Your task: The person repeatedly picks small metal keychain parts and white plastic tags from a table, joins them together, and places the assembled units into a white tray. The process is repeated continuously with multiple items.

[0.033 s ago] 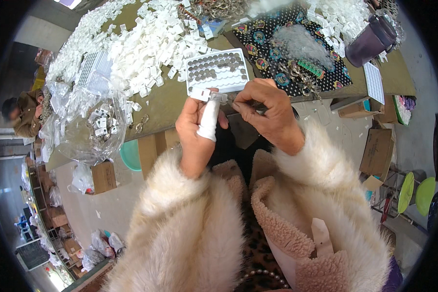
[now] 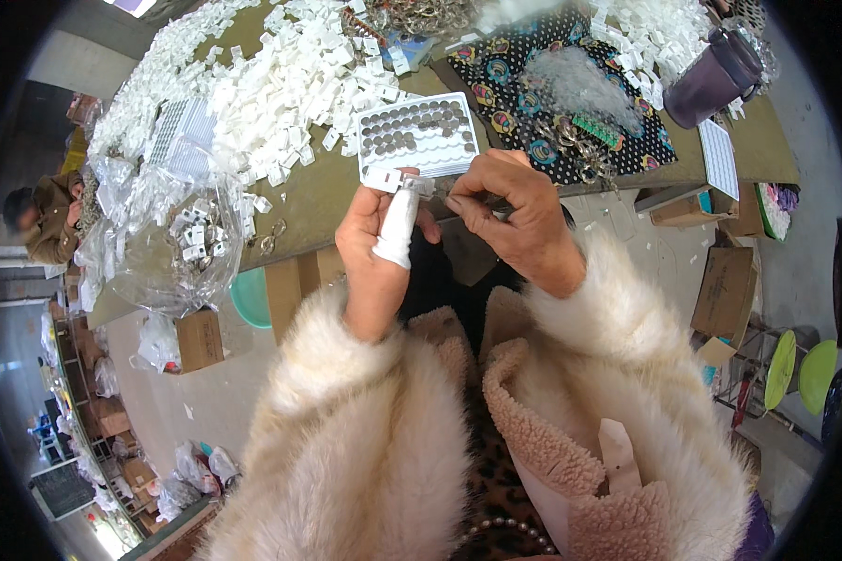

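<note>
My left hand [image 2: 372,243] is closed on a small white plastic case [image 2: 384,179] with a clear part [image 2: 420,186] at its right end. A white wrap [image 2: 398,229] covers one digit of this hand. Just to the right, my right hand [image 2: 510,206] is pinched, thumb against fingers; whatever lies between the fingertips is too small to make out. Behind the hands, a white tray [image 2: 370,174] on the table holds rows of grey button-like discs [image 2: 402,129], with some slots bare. Many white plastic cases [image 2: 281,93] are heaped to its left.
A clear plastic bag [image 2: 173,271] sits at the table's left edge. On the right are a patterned dark cloth [image 2: 655,150] with metal rings and clear bits, and a purple cup [image 2: 711,82]. Another person [image 2: 51,215] sits far left. Cardboard boxes [image 2: 725,292] stand on the floor.
My left hand has shifted very slightly left, and its wrapped digit has turned a little with the case. My right hand stays in nearly the same place.
</note>
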{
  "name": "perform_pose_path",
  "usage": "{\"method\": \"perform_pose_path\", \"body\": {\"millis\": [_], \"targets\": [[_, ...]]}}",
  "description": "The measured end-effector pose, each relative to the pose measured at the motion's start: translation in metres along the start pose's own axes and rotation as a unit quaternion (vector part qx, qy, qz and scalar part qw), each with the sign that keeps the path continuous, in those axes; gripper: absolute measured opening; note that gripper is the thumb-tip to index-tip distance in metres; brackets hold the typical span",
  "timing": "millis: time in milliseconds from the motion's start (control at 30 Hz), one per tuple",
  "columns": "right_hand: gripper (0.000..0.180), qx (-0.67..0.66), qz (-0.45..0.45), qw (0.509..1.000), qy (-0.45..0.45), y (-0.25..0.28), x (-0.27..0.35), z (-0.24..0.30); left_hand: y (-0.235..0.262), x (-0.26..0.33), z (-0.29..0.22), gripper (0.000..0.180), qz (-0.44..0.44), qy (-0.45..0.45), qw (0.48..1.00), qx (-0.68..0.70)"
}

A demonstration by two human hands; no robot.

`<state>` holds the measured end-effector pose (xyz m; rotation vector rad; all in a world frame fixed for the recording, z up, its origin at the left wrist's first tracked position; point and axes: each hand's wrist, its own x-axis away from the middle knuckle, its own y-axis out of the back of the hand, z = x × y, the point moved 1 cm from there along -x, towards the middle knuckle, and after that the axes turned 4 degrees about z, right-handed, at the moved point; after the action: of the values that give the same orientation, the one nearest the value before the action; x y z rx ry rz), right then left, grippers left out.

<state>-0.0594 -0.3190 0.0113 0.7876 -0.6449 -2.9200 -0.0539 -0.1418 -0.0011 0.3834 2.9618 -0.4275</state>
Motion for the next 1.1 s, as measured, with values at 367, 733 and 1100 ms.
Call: {"method": "perform_pose_path", "body": {"millis": [367, 733, 1100], "targets": [[0.009, -0.059, -0.019, 0.998, 0.023, 0.001, -0.001, 0.003, -0.002, -0.001, -0.003, 0.024, 0.020, -0.026, 0.999, -0.001], [0.012, 0.051, -0.008, 0.997, 0.063, 0.005, -0.002, 0.000, -0.007, -0.005, -0.009, 0.019, 0.021, -0.280, 0.835, -0.472], [0.011, -0.026, -0.050, 0.997, 0.056, -0.001, -0.002, 0.006, -0.006, -0.003, 0.002, 0.027, -0.004, 0.089, 0.965, 0.248]]}}
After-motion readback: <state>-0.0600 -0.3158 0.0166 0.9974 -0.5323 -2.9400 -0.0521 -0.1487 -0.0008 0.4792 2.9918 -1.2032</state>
